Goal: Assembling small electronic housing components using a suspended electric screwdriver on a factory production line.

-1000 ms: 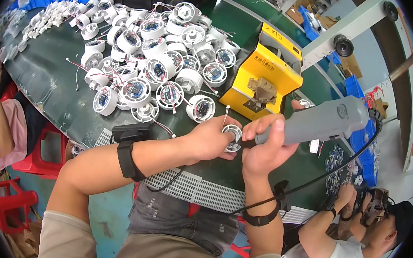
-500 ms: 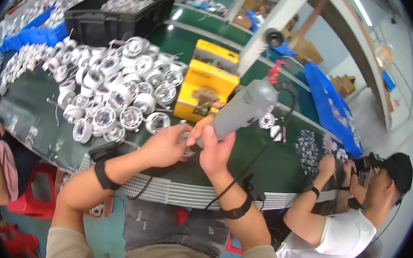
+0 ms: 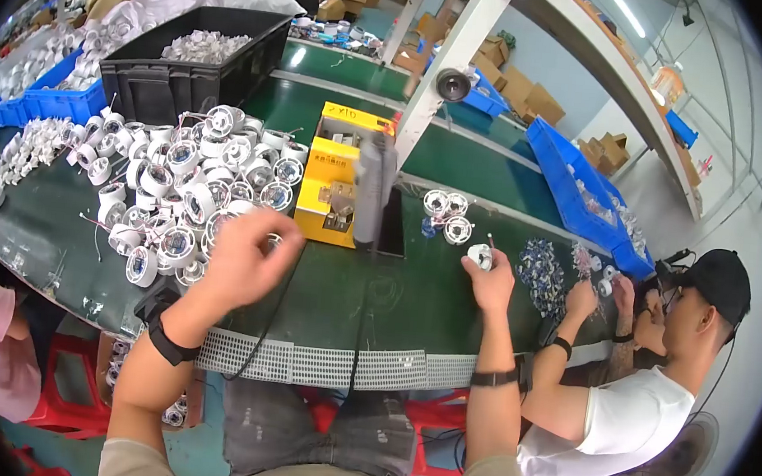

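In my right hand (image 3: 491, 282) is a small white round lamp housing (image 3: 481, 257), pinched between thumb and fingers over the right of the green table. My left hand (image 3: 257, 256) hovers at the right edge of a heap of similar white housings (image 3: 190, 162), its fingers bent and apart. A housing of the heap shows through the gap by its thumb; I see nothing held. Between my hands a grey electric screwdriver (image 3: 373, 192) hangs upright, smeared by motion, before a yellow box (image 3: 323, 192). Several housings (image 3: 458, 230) sit together beyond my right hand.
A black crate (image 3: 145, 81) of small pale parts stands behind the heap. On the right are a long blue bin (image 3: 554, 176) and a pile of small dark parts (image 3: 536, 274). A co-worker (image 3: 624, 413) works close on my right. A white post (image 3: 430, 88) rises behind the yellow box.
My right hand has let go of the screwdriver, which now hangs upright, and moved right with a housing. My left hand has moved left toward the heap. The view has shifted slightly.
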`<action>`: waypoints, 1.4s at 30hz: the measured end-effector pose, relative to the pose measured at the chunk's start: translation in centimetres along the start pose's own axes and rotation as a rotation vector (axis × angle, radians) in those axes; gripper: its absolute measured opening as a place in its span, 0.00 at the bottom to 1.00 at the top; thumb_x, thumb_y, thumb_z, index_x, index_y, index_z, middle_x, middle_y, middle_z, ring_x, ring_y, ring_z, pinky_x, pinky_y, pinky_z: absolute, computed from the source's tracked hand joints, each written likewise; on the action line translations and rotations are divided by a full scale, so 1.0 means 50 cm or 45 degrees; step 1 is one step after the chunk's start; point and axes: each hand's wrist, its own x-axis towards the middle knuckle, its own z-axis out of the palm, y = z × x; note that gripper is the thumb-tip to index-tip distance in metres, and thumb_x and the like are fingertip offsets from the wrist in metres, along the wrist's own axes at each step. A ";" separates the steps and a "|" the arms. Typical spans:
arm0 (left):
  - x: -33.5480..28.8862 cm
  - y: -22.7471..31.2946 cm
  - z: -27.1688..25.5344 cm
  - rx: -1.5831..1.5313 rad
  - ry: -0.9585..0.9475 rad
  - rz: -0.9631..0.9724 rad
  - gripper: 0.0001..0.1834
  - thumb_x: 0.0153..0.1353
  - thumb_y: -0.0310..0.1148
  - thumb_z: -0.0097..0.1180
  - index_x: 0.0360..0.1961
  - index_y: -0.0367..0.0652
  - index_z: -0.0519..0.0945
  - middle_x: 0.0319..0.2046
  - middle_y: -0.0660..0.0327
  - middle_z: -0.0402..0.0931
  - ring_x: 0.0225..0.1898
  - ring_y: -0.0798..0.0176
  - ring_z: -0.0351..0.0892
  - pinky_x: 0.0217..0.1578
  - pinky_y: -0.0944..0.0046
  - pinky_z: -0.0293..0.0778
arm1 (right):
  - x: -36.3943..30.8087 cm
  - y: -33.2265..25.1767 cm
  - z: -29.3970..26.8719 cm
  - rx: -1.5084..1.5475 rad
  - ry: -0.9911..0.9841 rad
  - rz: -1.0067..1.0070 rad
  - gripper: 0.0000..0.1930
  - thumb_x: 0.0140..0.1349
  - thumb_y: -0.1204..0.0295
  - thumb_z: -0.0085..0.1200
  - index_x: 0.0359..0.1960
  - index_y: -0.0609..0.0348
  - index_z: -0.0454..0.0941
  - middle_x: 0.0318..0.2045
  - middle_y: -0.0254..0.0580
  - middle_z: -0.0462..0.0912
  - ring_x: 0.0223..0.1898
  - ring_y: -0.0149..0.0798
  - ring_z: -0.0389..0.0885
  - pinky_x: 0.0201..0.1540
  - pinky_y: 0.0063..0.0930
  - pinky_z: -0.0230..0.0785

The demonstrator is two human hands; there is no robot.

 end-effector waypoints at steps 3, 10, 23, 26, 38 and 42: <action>-0.031 0.006 0.040 -0.574 -0.741 -0.476 0.12 0.64 0.34 0.57 0.43 0.38 0.80 0.32 0.63 0.81 0.30 0.75 0.77 0.29 0.71 0.73 | -0.157 -0.106 0.020 0.220 0.104 -0.416 0.28 0.44 0.71 0.70 0.48 0.66 0.74 0.40 0.47 0.80 0.41 0.39 0.79 0.48 0.31 0.71; -0.053 -0.002 0.113 -1.537 -1.081 -0.971 0.25 0.71 0.38 0.46 0.65 0.39 0.62 0.52 0.58 0.73 0.48 0.68 0.74 0.45 0.68 0.74 | -0.328 -0.247 0.069 0.442 -0.218 -0.629 0.32 0.39 0.68 0.74 0.49 0.63 0.75 0.40 0.42 0.75 0.40 0.36 0.77 0.42 0.28 0.71; -0.046 -0.003 0.095 -1.325 -0.932 -1.117 0.26 0.71 0.50 0.40 0.59 0.41 0.68 0.46 0.61 0.75 0.46 0.68 0.77 0.38 0.66 0.79 | -0.324 -0.202 0.063 0.972 -0.505 -0.318 0.06 0.62 0.78 0.54 0.28 0.67 0.76 0.29 0.36 0.75 0.33 0.27 0.71 0.37 0.21 0.63; -0.048 -0.010 0.102 -1.352 -0.927 -1.134 0.26 0.71 0.51 0.40 0.58 0.42 0.68 0.46 0.61 0.75 0.46 0.68 0.77 0.39 0.65 0.79 | -0.328 -0.212 0.074 0.854 -0.379 -0.339 0.05 0.59 0.80 0.56 0.26 0.68 0.75 0.29 0.37 0.74 0.32 0.28 0.70 0.36 0.21 0.62; -0.048 0.004 0.103 -1.610 -1.006 -1.165 0.28 0.70 0.50 0.43 0.63 0.43 0.65 0.46 0.63 0.75 0.47 0.66 0.77 0.42 0.63 0.78 | -0.338 -0.234 0.083 0.682 -0.151 -0.434 0.06 0.59 0.78 0.57 0.26 0.67 0.75 0.27 0.39 0.75 0.32 0.31 0.72 0.35 0.23 0.64; -0.048 0.004 0.105 -1.634 -0.997 -1.160 0.27 0.70 0.48 0.43 0.63 0.42 0.65 0.46 0.62 0.76 0.47 0.65 0.77 0.44 0.61 0.78 | -0.351 -0.256 0.078 0.783 -0.233 -0.233 0.05 0.54 0.79 0.61 0.29 0.65 0.78 0.27 0.39 0.75 0.32 0.32 0.74 0.34 0.23 0.67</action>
